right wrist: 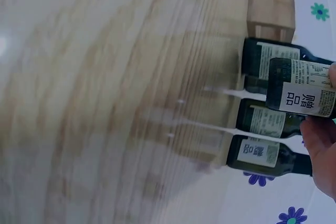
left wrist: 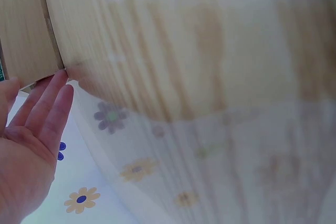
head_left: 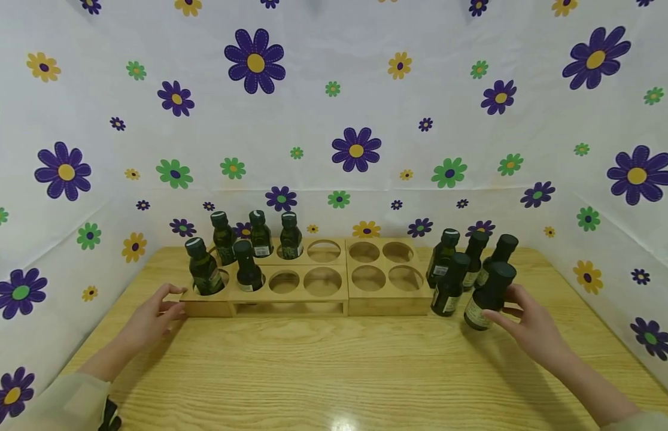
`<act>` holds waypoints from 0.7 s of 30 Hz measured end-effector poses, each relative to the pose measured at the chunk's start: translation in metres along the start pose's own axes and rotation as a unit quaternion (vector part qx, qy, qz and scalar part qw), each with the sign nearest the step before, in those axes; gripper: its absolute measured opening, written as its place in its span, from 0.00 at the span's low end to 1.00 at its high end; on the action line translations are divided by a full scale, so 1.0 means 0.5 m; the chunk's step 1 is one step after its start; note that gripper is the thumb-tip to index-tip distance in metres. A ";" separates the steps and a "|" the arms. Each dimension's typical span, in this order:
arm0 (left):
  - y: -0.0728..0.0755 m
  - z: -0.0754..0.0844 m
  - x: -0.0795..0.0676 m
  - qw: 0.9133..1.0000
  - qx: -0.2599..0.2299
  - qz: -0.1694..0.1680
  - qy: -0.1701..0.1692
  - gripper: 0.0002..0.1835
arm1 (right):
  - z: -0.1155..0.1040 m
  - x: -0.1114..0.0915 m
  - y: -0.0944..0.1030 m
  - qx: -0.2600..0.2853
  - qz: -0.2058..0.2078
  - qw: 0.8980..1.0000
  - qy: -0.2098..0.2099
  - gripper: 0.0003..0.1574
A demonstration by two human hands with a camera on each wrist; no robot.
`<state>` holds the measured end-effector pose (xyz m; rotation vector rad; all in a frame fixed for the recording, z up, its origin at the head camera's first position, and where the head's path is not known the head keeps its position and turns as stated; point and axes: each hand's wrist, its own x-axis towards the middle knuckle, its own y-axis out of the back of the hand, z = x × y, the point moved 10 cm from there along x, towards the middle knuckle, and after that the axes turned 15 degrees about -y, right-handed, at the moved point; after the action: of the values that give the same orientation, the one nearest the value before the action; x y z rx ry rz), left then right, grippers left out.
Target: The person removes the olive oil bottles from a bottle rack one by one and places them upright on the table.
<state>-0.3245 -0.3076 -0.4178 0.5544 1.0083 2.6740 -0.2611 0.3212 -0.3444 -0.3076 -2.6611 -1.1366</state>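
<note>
R hand grips a dark btl w/ label btwn thumb & fingers, just off the table, in front of & near 4 upright btls by the rt end of the wooden rack. L hand is loose, fingers fairly straight, touching the rack's lt end; 5 racked btls stand in round holes of its lt section, 2 front row, 3 back.

The table bore a rack along its back edge and, just beside it toward the back right corner, four upright bottles.
</note>
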 end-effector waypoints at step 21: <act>-0.001 -0.005 0.000 1.000 0.000 -0.001 0.002 0.14 | 0.057 0.064 -0.040 -0.008 -0.042 0.998 -0.038 0.30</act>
<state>-0.3254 -0.3087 -0.4198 0.5479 1.0096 2.6742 -0.3010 0.3317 -0.3678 -0.2486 -2.7561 -1.1941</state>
